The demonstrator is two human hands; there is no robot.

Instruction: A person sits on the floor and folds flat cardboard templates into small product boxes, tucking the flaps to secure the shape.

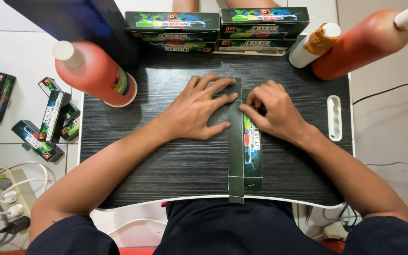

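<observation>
Your left hand [199, 109] presses flat and open on the flattened dark carton [244, 146], mid-worktop [166, 160]. Your right hand [272, 113] pinches its top edge. Carton not yet folded up; finished boxes [216, 30] stacked behind.

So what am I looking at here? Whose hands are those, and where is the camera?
The camera sits on a person's head and looks straight down, so you see their own two arms. No machine here, just bare hands working on a small dark wood-grain table.

The left hand lies flat, pressing on a long flattened dark green cardboard box with bright colourful printing. The right hand pinches the box near its top end.

At the back stand stacked dark green finished boxes. A big orange-red plastic bottle with a white cap stands on the left, a second orange-red bottle and a white bottle wrapped with brown tape on the right. More small green boxes lie on the white floor at the left.
</observation>
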